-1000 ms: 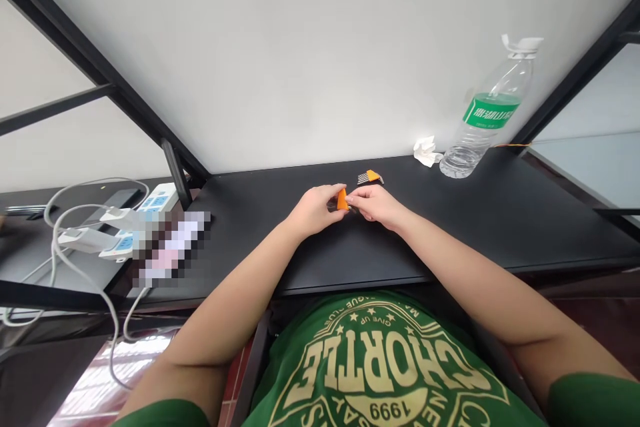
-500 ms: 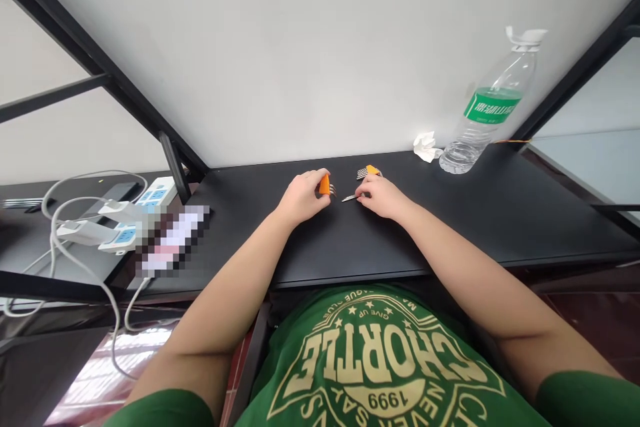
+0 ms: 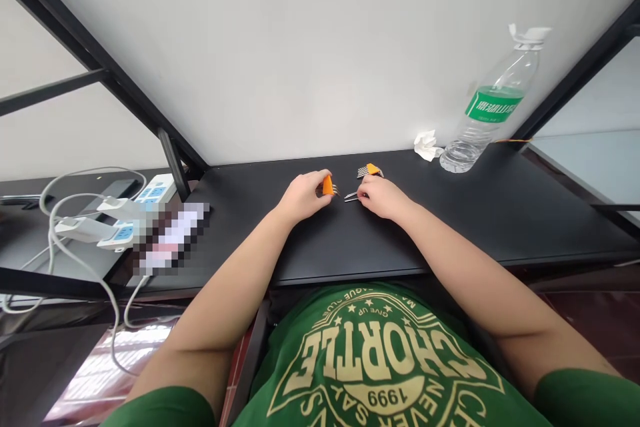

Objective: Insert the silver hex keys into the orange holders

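Observation:
My left hand (image 3: pixel 306 197) pinches a small orange plastic holder (image 3: pixel 327 185) between thumb and fingers. Short bent metal ends stick out of its right side, like those of a hex key set. Just to the right, my right hand (image 3: pixel 383 196) is closed on thin silver metal rods (image 3: pixel 351 197) that look like hex keys. Their tips point left towards the holder, with a small gap between. Behind the right hand lies a second orange holder (image 3: pixel 373 169) with several metal rods (image 3: pixel 363 172) side by side; the hand hides part of it.
The black desktop (image 3: pixel 340 247) meets a white wall. A clear bottle (image 3: pixel 463 153) with a green label and a crumpled tissue (image 3: pixel 427 145) stand back right. Left are a blurred-out phone (image 3: pixel 175 233), a power strip (image 3: pixel 155 193) and white cables (image 3: pixel 90 267). Black frame bars (image 3: pixel 173 163) flank the desk.
The rods in my right hand have turned slightly, and two thin ends now show apart where one showed before. My left hand has shifted a little to the right with its holder.

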A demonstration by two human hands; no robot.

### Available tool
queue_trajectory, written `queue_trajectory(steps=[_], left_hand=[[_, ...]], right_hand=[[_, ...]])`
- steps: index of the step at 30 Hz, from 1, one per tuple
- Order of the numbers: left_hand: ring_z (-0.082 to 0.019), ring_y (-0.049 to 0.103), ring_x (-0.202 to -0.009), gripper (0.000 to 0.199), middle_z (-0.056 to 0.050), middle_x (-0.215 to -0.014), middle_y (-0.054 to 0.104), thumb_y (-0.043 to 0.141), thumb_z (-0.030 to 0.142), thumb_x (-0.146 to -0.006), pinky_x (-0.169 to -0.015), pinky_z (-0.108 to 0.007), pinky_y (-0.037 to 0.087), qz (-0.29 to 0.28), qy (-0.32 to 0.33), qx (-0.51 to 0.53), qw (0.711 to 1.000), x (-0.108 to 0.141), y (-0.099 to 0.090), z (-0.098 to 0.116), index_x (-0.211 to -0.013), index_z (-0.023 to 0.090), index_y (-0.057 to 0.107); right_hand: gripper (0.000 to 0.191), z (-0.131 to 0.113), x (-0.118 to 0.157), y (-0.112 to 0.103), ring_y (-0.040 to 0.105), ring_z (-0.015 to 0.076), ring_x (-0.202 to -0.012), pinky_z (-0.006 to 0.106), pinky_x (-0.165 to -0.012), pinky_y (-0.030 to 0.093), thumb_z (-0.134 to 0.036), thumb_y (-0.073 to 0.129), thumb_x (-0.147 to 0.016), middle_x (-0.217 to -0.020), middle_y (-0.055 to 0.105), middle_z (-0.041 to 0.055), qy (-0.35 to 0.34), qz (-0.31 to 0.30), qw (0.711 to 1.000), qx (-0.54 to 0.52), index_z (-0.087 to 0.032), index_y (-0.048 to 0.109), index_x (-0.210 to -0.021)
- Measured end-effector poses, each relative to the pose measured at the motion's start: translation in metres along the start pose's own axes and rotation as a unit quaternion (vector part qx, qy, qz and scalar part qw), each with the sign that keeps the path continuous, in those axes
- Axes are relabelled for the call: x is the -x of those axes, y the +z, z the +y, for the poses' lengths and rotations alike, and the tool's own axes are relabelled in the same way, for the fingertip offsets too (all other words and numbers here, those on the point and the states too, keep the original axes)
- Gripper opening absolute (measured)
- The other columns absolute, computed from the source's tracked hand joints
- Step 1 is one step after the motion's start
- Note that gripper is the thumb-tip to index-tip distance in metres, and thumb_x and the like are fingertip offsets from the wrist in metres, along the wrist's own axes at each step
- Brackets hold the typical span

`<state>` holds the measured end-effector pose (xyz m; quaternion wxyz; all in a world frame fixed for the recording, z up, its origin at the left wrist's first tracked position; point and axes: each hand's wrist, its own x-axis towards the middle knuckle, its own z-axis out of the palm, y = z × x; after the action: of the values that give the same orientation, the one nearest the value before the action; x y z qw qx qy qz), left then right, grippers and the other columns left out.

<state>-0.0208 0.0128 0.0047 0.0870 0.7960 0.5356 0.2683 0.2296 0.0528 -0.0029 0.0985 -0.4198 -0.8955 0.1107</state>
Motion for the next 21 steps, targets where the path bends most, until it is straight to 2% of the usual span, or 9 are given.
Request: queue_trajectory(steps=[4,6,10,14,21], left_hand=[[-0.019,0.070,-0.090,0.042,-0.003,-0.105,0.072,0.066,0.029,-0.082,-0.088,-0.032,0.057,-0.018,0.013,0.007,1.000,0.000,0.001,0.000,-0.124,0.025,0.064],[-0.019,0.069,-0.090,0.042,-0.003,-0.105,0.071,0.065,0.029,-0.082,-0.087,-0.031,0.057,-0.022,0.022,0.007,1.000,0.000,0.001,0.000,-0.124,0.025,0.064],[-0.018,0.068,-0.087,0.041,-0.002,-0.102,0.071,0.065,0.030,-0.083,-0.084,-0.030,0.056,-0.029,0.027,0.017,0.999,0.001,0.002,0.004,-0.123,0.024,0.064],[-0.017,0.066,-0.082,0.040,-0.002,-0.097,0.070,0.067,0.032,-0.083,-0.080,-0.029,0.055,-0.031,0.036,0.034,0.998,0.002,0.002,0.009,-0.122,0.024,0.065],[-0.018,0.066,-0.085,0.038,-0.002,-0.096,0.070,0.067,0.032,-0.084,-0.081,-0.030,0.056,-0.031,0.054,0.031,0.998,0.003,0.002,0.008,-0.122,0.025,0.065]], right_hand=[[0.005,-0.010,0.007,-0.006,0.058,0.0164,-0.074,0.030,-0.062,0.037,-0.019,0.065,-0.085,-0.100,0.067,0.0079,0.044,-0.065,0.997,0.005,-0.017,0.068,-0.080],[0.005,-0.012,0.010,-0.008,0.055,0.0154,-0.069,0.030,-0.060,0.035,-0.018,0.067,-0.081,-0.095,0.067,0.0074,0.052,-0.077,0.996,-0.008,-0.017,0.065,-0.077],[0.004,-0.008,0.010,-0.005,0.055,0.0143,-0.071,0.027,-0.064,0.039,-0.016,0.065,-0.081,-0.089,0.067,0.0045,0.005,-0.018,0.994,-0.107,-0.018,0.062,-0.082],[0.009,-0.004,0.005,0.001,0.056,0.0133,-0.072,0.027,-0.071,0.044,-0.014,0.058,-0.086,-0.084,0.066,0.0024,-0.066,0.054,0.973,-0.214,-0.018,0.063,-0.093],[0.015,-0.007,0.006,0.003,0.055,0.0146,-0.076,0.029,-0.074,0.044,-0.015,0.054,-0.092,-0.090,0.065,0.0053,-0.115,0.136,0.963,-0.202,-0.018,0.068,-0.094]])
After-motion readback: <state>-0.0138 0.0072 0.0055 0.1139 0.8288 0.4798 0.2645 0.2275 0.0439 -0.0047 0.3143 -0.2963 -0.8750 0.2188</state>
